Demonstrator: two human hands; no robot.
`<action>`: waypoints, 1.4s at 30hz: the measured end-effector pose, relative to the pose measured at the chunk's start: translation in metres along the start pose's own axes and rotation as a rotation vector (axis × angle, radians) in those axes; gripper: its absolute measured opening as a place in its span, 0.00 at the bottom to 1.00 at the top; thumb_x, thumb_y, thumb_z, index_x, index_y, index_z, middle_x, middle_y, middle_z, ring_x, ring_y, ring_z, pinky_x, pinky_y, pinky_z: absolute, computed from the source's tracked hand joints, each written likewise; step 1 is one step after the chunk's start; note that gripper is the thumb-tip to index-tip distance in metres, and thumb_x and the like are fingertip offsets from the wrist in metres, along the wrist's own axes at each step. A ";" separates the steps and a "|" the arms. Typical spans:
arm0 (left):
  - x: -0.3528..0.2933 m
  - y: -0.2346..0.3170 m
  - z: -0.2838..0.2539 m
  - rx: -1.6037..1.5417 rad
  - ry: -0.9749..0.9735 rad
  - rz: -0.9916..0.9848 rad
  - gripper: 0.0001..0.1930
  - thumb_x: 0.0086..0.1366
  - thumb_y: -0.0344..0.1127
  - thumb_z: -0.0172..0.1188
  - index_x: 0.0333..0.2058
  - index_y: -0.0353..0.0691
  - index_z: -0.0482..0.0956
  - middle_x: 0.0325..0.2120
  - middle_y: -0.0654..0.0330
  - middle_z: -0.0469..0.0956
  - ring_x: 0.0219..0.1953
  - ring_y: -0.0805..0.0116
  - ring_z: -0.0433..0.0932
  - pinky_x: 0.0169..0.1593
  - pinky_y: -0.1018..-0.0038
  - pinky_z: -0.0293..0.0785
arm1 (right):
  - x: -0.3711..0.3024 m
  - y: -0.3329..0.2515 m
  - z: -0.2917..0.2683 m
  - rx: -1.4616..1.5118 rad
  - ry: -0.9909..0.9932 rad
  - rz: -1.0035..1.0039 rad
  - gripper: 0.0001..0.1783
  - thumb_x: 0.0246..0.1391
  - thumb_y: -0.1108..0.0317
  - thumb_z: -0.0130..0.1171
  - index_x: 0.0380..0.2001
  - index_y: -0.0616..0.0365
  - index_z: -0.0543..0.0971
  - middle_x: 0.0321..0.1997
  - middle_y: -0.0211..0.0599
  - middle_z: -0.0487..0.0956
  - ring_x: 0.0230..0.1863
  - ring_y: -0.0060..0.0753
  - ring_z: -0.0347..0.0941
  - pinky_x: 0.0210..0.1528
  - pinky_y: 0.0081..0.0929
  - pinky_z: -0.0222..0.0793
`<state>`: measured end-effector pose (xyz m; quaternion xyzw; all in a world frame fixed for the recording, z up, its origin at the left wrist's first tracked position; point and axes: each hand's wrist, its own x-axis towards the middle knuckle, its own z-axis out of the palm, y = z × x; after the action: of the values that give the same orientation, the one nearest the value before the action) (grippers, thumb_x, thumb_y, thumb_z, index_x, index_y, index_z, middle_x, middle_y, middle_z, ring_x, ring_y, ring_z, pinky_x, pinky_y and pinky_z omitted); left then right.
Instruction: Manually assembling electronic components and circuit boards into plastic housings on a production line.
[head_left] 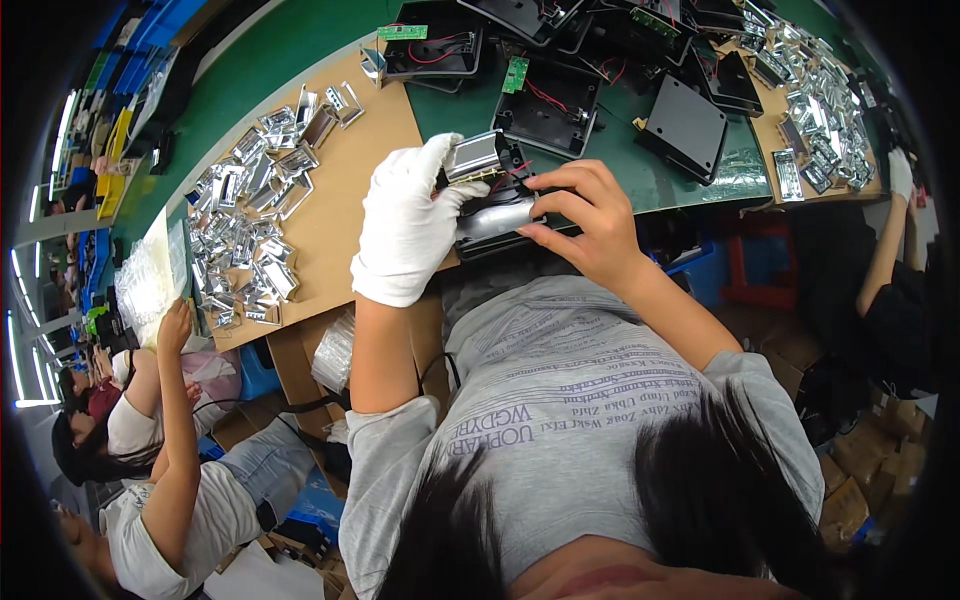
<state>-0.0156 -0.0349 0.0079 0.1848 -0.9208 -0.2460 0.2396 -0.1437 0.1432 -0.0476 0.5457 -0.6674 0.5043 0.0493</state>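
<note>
My left hand [405, 225], in a white glove, holds a small silver metal bracket [473, 156] against a black plastic housing [490, 218]. My bare right hand [580, 222] grips the same housing from the right, thumb and fingers pinching its edge. The housing sits at the near edge of the green table [270, 50], just in front of my grey shirt. Red wires show inside it.
A brown cardboard sheet [345, 190] on the left carries several loose metal brackets [255, 215]. More black housings [545, 105] with green circuit boards lie behind. Another bracket pile [825, 115] is at the far right. A person [165, 430] sits at my left; another arm [885, 250] reaches in on the right.
</note>
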 end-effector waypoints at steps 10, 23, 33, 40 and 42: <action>0.012 0.005 -0.008 0.320 -0.103 0.199 0.23 0.51 0.32 0.74 0.48 0.41 0.82 0.30 0.60 0.83 0.31 0.60 0.78 0.40 0.68 0.75 | 0.001 0.000 0.000 -0.004 0.006 -0.007 0.10 0.44 0.67 0.77 0.28 0.52 0.84 0.49 0.25 0.84 0.49 0.33 0.73 0.52 0.30 0.71; 0.028 0.012 -0.025 0.384 -0.463 0.190 0.17 0.61 0.40 0.68 0.47 0.42 0.82 0.27 0.62 0.84 0.35 0.56 0.82 0.41 0.68 0.76 | -0.001 -0.001 0.002 0.004 0.015 0.006 0.11 0.43 0.66 0.77 0.28 0.53 0.83 0.49 0.26 0.84 0.48 0.34 0.73 0.50 0.30 0.72; 0.070 0.036 -0.029 0.284 -0.807 -0.240 0.16 0.64 0.44 0.63 0.42 0.38 0.82 0.32 0.53 0.85 0.31 0.52 0.84 0.39 0.62 0.79 | -0.003 0.001 0.002 -0.003 -0.006 0.015 0.11 0.43 0.66 0.77 0.27 0.54 0.82 0.49 0.28 0.84 0.47 0.34 0.74 0.50 0.30 0.72; 0.034 0.013 -0.016 0.368 -0.597 0.127 0.14 0.63 0.40 0.64 0.42 0.37 0.80 0.30 0.55 0.84 0.29 0.54 0.83 0.35 0.63 0.78 | -0.004 -0.001 0.003 -0.006 0.020 0.004 0.12 0.44 0.64 0.77 0.26 0.53 0.82 0.48 0.26 0.83 0.46 0.33 0.74 0.49 0.29 0.72; 0.026 0.012 -0.003 0.574 -0.487 0.205 0.13 0.62 0.38 0.64 0.43 0.39 0.79 0.30 0.57 0.84 0.29 0.55 0.83 0.35 0.63 0.77 | -0.001 0.000 0.004 -0.019 0.035 -0.006 0.12 0.46 0.61 0.76 0.25 0.52 0.81 0.47 0.23 0.83 0.45 0.31 0.74 0.47 0.27 0.72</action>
<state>-0.0373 -0.0385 0.0258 0.0876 -0.9958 0.0102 -0.0242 -0.1415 0.1409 -0.0503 0.5385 -0.6695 0.5073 0.0676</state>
